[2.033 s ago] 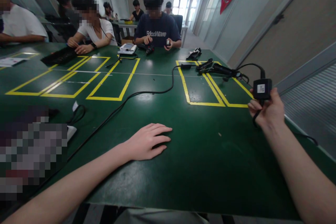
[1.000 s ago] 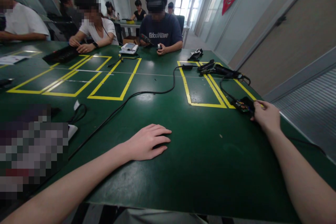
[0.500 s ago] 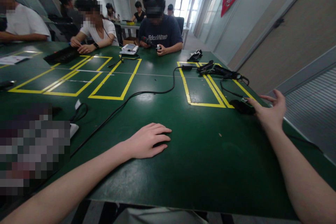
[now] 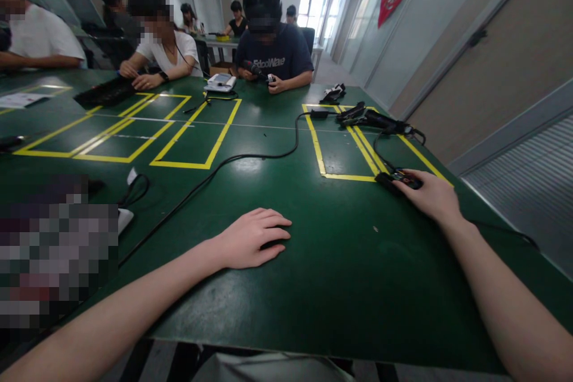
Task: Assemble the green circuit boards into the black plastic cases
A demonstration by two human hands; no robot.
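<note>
My left hand [image 4: 257, 237] lies flat, palm down, on the green table [image 4: 313, 298], fingers a little apart and nothing in them. Off to the right, my right hand [image 4: 430, 192] has its thumb on the near side of a small black device [image 4: 396, 181] and its fingers curled over the far side. The device rests at the front edge of a yellow-taped rectangle, with some coloured detail on top; its exact kind is not clear. Behind it, a thin cord leads toward a bundle of black gear [image 4: 376, 121], partly tangled, inside the taped lines.
A long black cable [image 4: 228, 160] crosses the table to a small black box [image 4: 319, 114]. Yellow tape rectangles [image 4: 179, 163] mark the surface. A blurred-out area [image 4: 62, 250] covers the left front. Across the table, a person in a dark shirt [image 4: 277, 54] holds a tool; a white device [image 4: 220, 82] stands nearby.
My right hand has moved left and down onto the black device and closed around it; the device has shifted slightly left. My left hand has stayed in place.
</note>
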